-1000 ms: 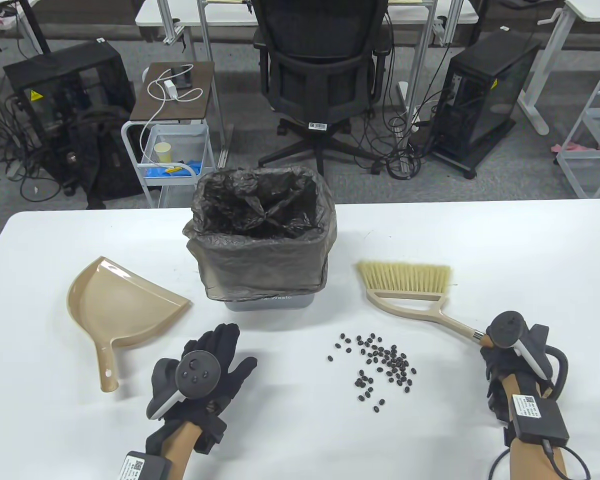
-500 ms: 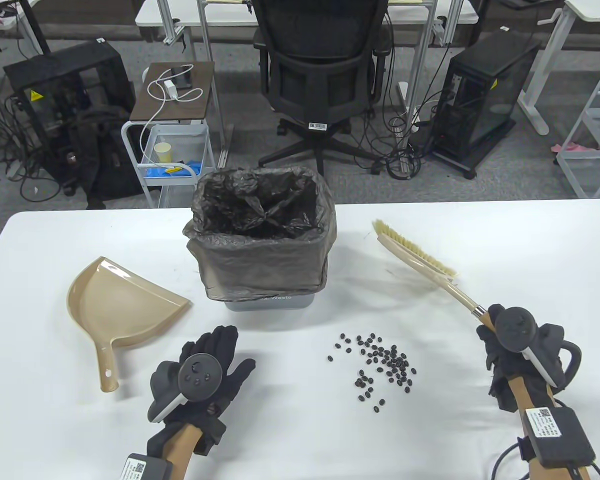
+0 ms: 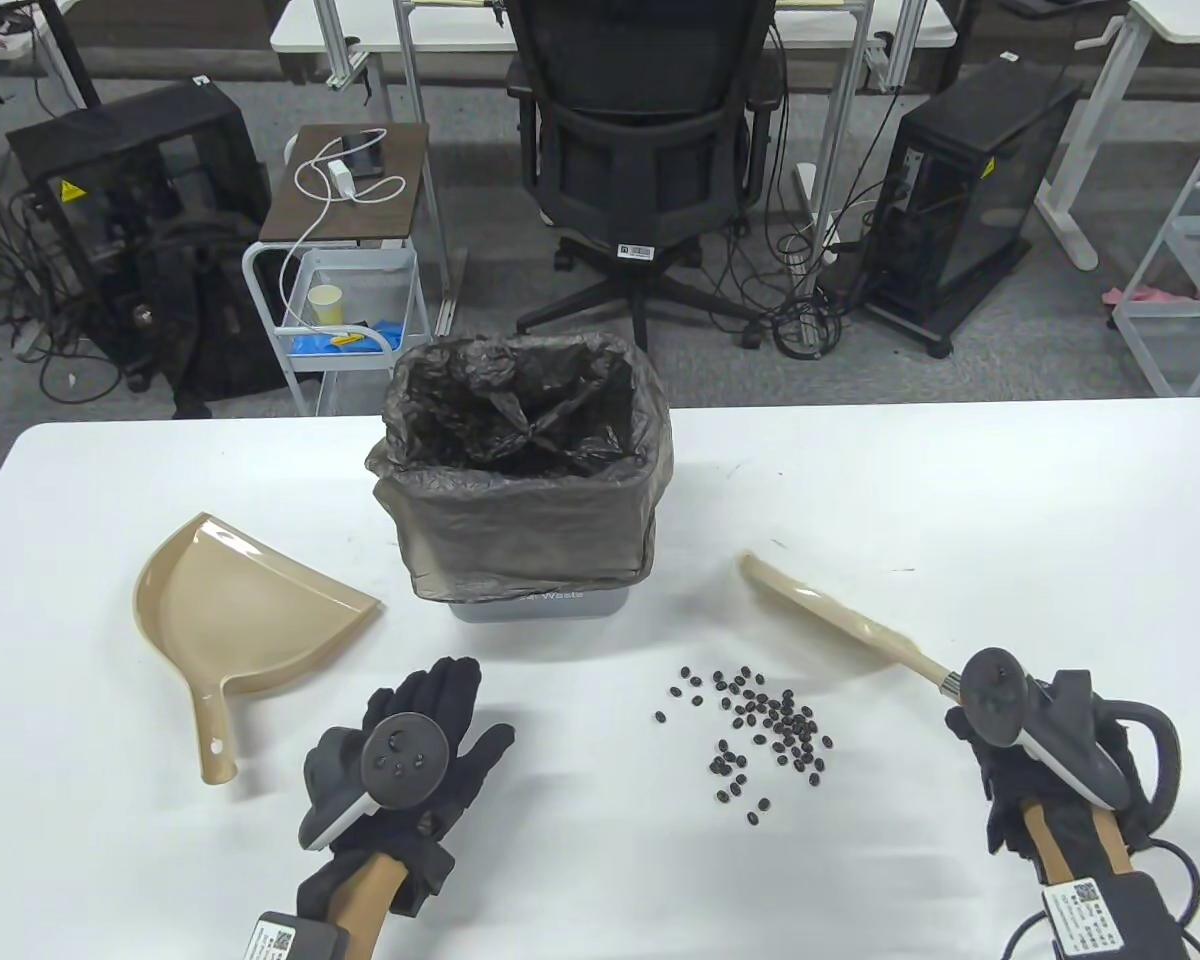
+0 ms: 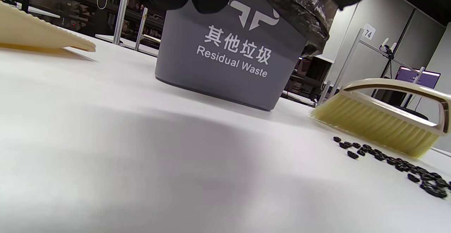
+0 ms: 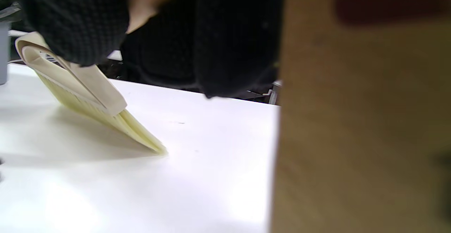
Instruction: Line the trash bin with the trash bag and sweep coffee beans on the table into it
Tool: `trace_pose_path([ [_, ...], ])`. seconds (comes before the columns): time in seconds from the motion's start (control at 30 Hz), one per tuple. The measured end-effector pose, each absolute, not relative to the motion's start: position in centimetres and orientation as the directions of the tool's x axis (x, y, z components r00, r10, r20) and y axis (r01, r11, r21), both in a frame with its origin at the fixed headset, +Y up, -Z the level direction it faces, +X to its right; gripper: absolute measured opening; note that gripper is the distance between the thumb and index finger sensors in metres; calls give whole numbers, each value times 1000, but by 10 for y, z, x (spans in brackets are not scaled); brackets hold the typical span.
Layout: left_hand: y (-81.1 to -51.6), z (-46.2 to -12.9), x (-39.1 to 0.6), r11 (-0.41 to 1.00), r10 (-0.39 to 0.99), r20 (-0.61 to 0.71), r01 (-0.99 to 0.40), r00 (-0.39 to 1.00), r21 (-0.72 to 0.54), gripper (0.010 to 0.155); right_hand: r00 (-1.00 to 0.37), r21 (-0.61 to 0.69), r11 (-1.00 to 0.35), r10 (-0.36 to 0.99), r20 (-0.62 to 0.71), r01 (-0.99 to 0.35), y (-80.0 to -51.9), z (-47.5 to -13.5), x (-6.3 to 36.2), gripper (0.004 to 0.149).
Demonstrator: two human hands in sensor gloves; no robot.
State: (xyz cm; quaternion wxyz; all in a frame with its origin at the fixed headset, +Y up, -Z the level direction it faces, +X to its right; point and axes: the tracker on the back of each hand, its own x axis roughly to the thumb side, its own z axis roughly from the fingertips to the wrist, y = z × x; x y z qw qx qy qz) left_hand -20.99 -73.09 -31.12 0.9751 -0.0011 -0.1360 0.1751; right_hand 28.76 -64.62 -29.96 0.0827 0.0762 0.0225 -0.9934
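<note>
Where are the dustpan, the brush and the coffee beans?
dustpan (image 3: 245,610): table view, on its flat tray.
brush (image 4: 380,123): left wrist view, on its bristles.
coffee beans (image 3: 770,725): table view, middle of the pile.

Black office chair (image 3: 650,110) sitting behind the table. Small cart (image 3: 345,270) standing left of it, holding a phone and white charger (image 3: 345,180) on top, a paper cup (image 3: 325,303) in its basket. Computer towers (image 3: 970,190) standing on both sides, cables (image 3: 800,300) trailing across the floor.
</note>
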Motion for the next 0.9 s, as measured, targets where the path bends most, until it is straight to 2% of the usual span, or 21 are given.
trace_pose_path([
  [0.17, -734, -311, -206, 950, 309, 273, -305, 911, -60, 76, -992, 28, -992, -126, -25, 125, -642, -288, 271, 56],
  [0.3, -735, -309, -202, 955, 297, 289, -290, 910, -69, 76, -977, -19, -978, -207, 47, 207, -637, -278, 245, 56],
  [0.47, -734, -307, -198, 961, 275, 312, -268, 910, -66, 76, -960, -28, -969, -248, 128, 247, -633, -271, 223, 55],
  [0.67, -734, -308, -199, 957, 288, 314, -282, 904, -66, 76, -957, 6, -968, -249, 148, 253, -622, -268, 223, 53],
  [0.9, -732, -308, -201, 955, 294, 306, -289, 905, -64, 75, -965, -122, -967, -237, 113, 223, -592, -264, 236, 52],
])
